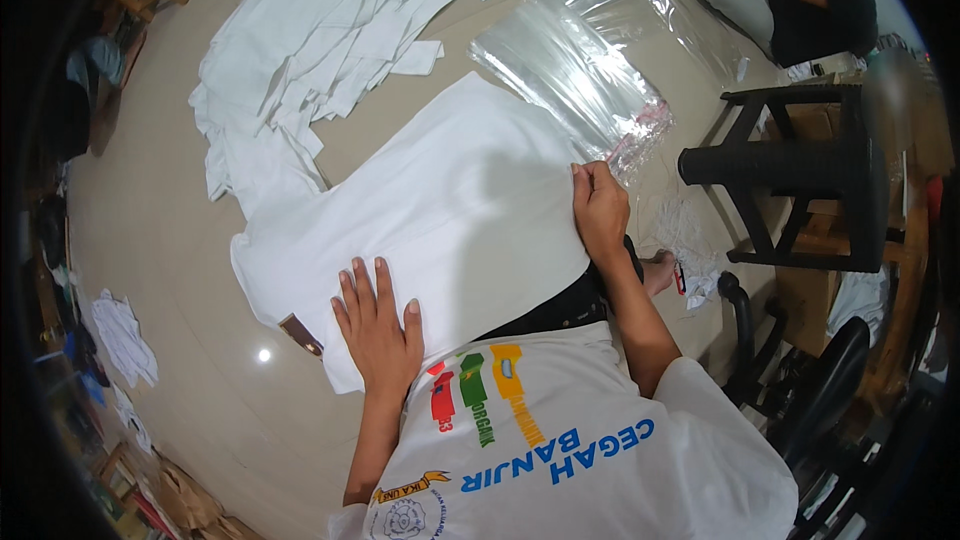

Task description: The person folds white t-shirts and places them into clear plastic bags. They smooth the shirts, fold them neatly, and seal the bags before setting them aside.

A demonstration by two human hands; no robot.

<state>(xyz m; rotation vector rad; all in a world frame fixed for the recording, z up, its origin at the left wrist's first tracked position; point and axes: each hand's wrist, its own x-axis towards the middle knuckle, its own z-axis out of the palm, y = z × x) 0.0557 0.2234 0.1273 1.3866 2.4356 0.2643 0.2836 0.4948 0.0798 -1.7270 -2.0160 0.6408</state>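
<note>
A white T-shirt [430, 210] lies spread on the floor in front of me, its near edge reaching my lap. Part of a dark print shows at its left edge, where the fabric turns under. My left hand [378, 330] rests flat on the shirt's near left part, fingers spread. At the right edge of the cloth, my right hand [603, 208] is closed, pinching the fabric between thumb and curled fingers. Just beyond that hand lies a stack of clear plastic bags [570, 60], with a pinkish strip at its near end.
A pile of white shirts [320, 50] spreads across the floor at the far left. To the right stand a black plastic stool [780, 165] and a black chair [825, 380]. Another person [820, 10] sits at the far right. Crumpled white cloth [123, 333] lies at left.
</note>
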